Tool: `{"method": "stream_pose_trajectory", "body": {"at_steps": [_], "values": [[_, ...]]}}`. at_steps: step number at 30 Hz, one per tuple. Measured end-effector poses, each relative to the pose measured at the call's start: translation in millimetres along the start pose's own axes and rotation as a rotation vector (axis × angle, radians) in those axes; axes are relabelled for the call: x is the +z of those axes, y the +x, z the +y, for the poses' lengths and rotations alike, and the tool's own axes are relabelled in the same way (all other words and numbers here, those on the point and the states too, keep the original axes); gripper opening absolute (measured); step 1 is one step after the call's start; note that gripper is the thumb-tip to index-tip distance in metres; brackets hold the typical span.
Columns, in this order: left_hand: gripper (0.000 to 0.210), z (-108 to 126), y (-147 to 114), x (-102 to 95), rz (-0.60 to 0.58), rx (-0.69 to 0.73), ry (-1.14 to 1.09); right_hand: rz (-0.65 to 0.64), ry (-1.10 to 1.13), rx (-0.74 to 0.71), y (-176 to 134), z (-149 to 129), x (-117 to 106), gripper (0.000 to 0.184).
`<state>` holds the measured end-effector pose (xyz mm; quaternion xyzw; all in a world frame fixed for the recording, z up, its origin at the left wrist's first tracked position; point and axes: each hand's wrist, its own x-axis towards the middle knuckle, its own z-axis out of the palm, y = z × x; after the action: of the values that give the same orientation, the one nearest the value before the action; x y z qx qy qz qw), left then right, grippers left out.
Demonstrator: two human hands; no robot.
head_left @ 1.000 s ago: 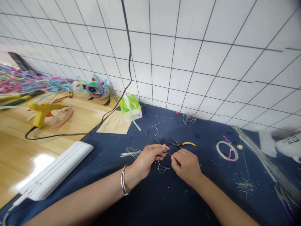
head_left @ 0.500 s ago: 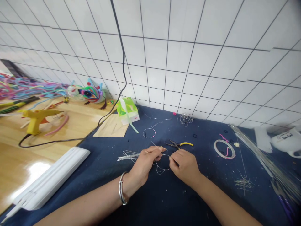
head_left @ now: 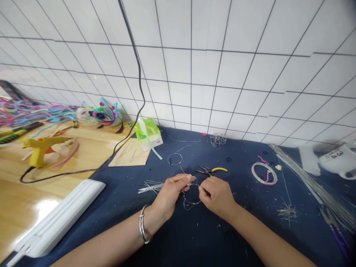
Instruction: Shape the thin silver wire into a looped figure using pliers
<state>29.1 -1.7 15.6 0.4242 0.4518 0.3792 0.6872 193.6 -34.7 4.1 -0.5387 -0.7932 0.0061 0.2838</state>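
Observation:
My left hand [head_left: 172,191], with a silver bangle on its wrist, pinches thin silver wire between thumb and fingers. A loose loop of that wire [head_left: 191,204] hangs below the fingertips. On the right side of the loop, my right hand [head_left: 217,193] is closed, its thumb and forefinger gripping the wire. A straight wire end sticks up above my left fingers. Just beyond my right hand lie pliers with yellow handles [head_left: 219,169], partly hidden by it. A bundle of cut wires [head_left: 150,187] rests left of my left hand, and a wire ring [head_left: 175,159] lies farther back.
A white power strip [head_left: 59,218] and a yellow glue gun [head_left: 41,148] lie to the left, with a black cable [head_left: 140,78] trailing there. At right are a tape roll [head_left: 264,173], long wires [head_left: 311,185], purple-handled scissors [head_left: 338,233] and a white mug [head_left: 339,161].
The view has shifted slightly. My hands stay close together on the wire, and a small curve of wire now shows more clearly between the fingertips.

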Motion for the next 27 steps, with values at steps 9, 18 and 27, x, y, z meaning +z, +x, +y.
{"method": "stream_pose_trajectory", "body": {"at_steps": [9, 18, 27], "values": [[0.027, -2.5, 3.2, -2.0, -0.023, -0.053, -0.034, -0.019, 0.023, 0.018, 0.3, -0.3, 0.1, 0.021], [0.027, -2.0, 7.1, -4.7, -0.032, -0.073, -0.095, -0.152, 0.095, 0.05, 1.5, 2.1, -0.2, 0.015], [0.031, -0.7, 8.4, -8.5, -0.066, -0.038, -0.004, -0.302, 0.058, 0.037, 5.3, 7.8, -6.3, 0.017]]}}
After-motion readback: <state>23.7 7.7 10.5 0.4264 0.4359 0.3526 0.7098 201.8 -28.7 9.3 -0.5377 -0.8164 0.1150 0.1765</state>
